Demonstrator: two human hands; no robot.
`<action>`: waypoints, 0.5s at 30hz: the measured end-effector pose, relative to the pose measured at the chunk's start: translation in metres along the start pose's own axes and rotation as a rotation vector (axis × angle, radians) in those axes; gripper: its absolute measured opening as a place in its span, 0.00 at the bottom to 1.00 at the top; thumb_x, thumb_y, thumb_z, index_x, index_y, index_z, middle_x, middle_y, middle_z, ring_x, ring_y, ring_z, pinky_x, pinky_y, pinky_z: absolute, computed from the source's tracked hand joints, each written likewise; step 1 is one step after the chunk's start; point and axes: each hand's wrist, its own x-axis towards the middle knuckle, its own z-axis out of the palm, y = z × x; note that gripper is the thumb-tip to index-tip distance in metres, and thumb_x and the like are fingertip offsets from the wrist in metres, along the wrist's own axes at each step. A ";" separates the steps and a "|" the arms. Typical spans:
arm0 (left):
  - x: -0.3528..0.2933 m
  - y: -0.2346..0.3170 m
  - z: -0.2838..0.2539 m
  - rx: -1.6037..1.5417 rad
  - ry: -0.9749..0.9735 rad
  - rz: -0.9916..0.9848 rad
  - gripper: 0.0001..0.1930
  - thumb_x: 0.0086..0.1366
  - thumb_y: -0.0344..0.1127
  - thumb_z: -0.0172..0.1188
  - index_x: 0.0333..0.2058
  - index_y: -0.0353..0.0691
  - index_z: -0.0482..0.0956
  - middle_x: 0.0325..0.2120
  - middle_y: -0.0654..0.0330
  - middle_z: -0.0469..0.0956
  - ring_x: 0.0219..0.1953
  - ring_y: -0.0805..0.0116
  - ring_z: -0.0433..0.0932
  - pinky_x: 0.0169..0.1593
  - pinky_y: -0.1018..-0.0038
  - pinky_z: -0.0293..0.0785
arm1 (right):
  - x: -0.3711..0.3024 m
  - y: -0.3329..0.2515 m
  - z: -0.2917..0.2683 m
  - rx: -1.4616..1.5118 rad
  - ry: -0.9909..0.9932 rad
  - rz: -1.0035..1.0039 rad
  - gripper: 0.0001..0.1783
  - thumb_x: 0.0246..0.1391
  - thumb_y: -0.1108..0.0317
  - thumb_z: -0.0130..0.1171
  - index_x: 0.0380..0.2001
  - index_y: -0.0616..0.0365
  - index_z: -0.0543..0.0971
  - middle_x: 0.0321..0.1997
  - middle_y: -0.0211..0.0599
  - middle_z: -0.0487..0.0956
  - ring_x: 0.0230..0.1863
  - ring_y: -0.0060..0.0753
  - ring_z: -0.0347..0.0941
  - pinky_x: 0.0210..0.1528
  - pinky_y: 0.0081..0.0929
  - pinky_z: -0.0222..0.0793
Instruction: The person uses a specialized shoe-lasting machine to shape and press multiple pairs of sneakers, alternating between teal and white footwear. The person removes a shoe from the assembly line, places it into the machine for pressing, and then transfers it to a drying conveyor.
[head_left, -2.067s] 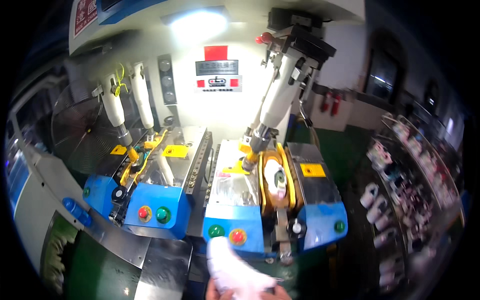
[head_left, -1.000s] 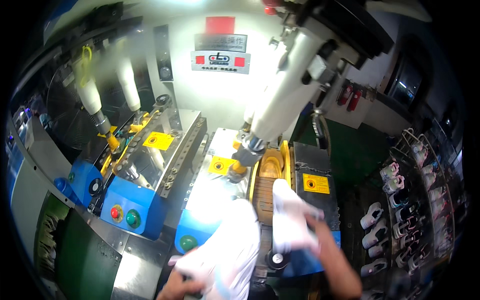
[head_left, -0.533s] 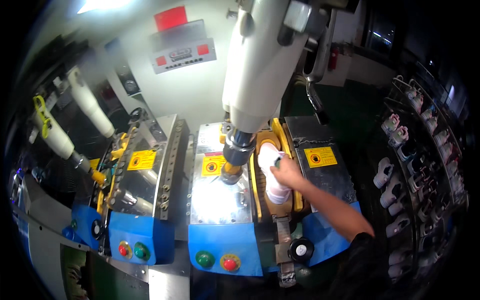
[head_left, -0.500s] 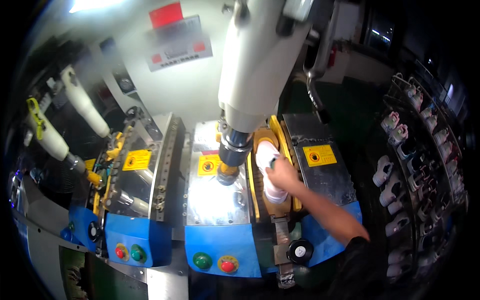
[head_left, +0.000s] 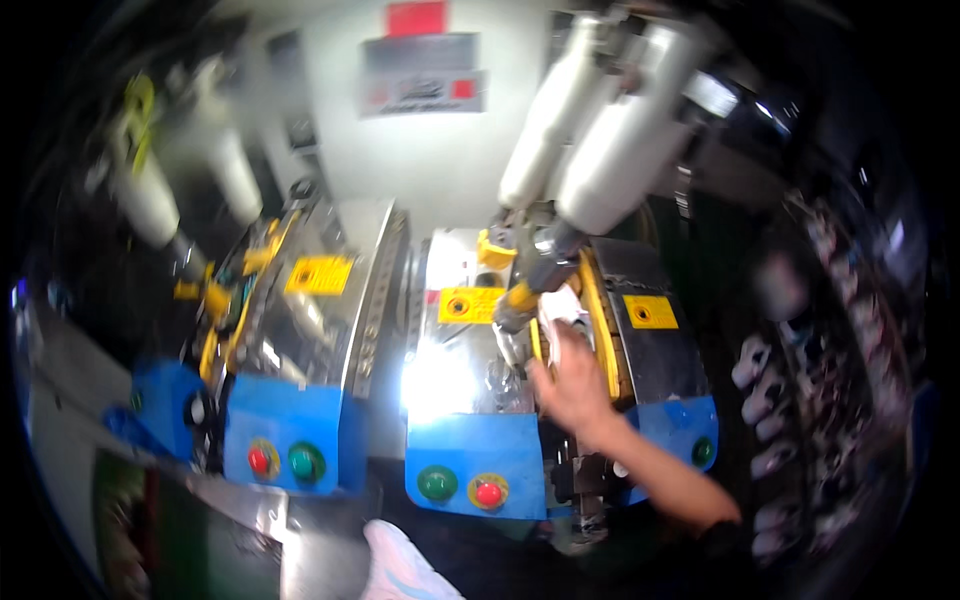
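My right hand (head_left: 578,388) reaches in from the lower right over the right-hand slot of the machine. Its fingers stretch forward and the thumb stands apart, though motion blurs them. Just beyond and partly under the fingers lies a white shoe (head_left: 562,304), set between yellow side pads (head_left: 600,325). Whether the fingertips touch the shoe I cannot tell. A black and yellow press head (head_left: 520,302) on a white cylinder hangs close to the shoe's left side. At the lower edge another pale shoe (head_left: 400,568) with pink and light blue shows in part; what holds it is out of view. My left hand is not visible.
Blue control panels (head_left: 470,455) with red and green buttons line the machine's front. A second station (head_left: 290,330) with white cylinders stands at left. Metal covers bear yellow labels (head_left: 650,312). On the right, a rack (head_left: 800,400) holds several shoes.
The view has shifted. My right hand's grip on the white shoe has loosened, its thumb now apart. The white cylinders appear farther right, and a pale shoe has come into the lower edge.
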 end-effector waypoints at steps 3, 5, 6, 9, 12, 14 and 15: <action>0.015 -0.004 -0.034 -0.057 -0.048 -0.042 0.20 0.64 0.36 0.50 0.52 0.34 0.64 0.43 0.50 0.73 0.44 0.57 0.76 0.39 0.64 0.79 | -0.039 -0.110 0.032 0.321 -0.148 -0.262 0.32 0.51 0.58 0.56 0.55 0.68 0.65 0.61 0.59 0.62 0.61 0.56 0.60 0.62 0.45 0.54; 0.031 -0.011 -0.042 -0.270 -0.246 -0.047 0.22 0.65 0.35 0.48 0.56 0.34 0.61 0.47 0.49 0.72 0.48 0.56 0.74 0.49 0.62 0.76 | -0.073 -0.143 0.087 0.153 -0.184 -0.417 0.32 0.53 0.55 0.54 0.56 0.65 0.64 0.63 0.58 0.60 0.66 0.55 0.53 0.65 0.56 0.45; 0.030 -0.012 -0.046 -0.217 -0.239 -0.028 0.22 0.65 0.35 0.48 0.56 0.34 0.62 0.47 0.49 0.72 0.48 0.56 0.74 0.49 0.61 0.76 | -0.070 -0.132 0.096 0.142 -0.180 -0.365 0.32 0.53 0.55 0.54 0.56 0.65 0.64 0.63 0.58 0.60 0.66 0.55 0.53 0.65 0.56 0.45; 0.022 -0.009 -0.065 -0.179 -0.134 0.067 0.20 0.65 0.34 0.48 0.54 0.33 0.63 0.45 0.49 0.73 0.46 0.56 0.75 0.47 0.62 0.77 | -0.072 -0.132 0.112 0.098 -0.410 -0.488 0.32 0.53 0.56 0.55 0.57 0.63 0.64 0.62 0.56 0.61 0.65 0.53 0.55 0.65 0.53 0.48; 0.031 -0.012 -0.087 -0.309 0.013 0.146 0.18 0.64 0.33 0.50 0.51 0.32 0.66 0.41 0.50 0.74 0.42 0.56 0.77 0.43 0.63 0.78 | -0.111 -0.182 0.092 0.488 -0.255 -0.475 0.26 0.53 0.62 0.57 0.52 0.63 0.68 0.62 0.53 0.63 0.64 0.52 0.59 0.65 0.52 0.50; 0.012 -0.021 -0.075 -0.357 0.079 0.116 0.16 0.62 0.30 0.52 0.48 0.32 0.68 0.38 0.51 0.75 0.37 0.59 0.78 0.40 0.65 0.78 | -0.157 -0.204 0.080 0.725 -0.348 -0.518 0.25 0.49 0.67 0.61 0.50 0.63 0.70 0.58 0.50 0.67 0.58 0.49 0.66 0.62 0.49 0.57; 0.001 -0.013 -0.063 -0.389 0.108 0.125 0.15 0.61 0.28 0.52 0.47 0.31 0.68 0.36 0.52 0.75 0.36 0.61 0.78 0.38 0.67 0.78 | -0.185 -0.202 0.084 0.756 -0.461 -0.534 0.24 0.48 0.67 0.62 0.49 0.62 0.71 0.58 0.49 0.68 0.57 0.48 0.67 0.63 0.47 0.57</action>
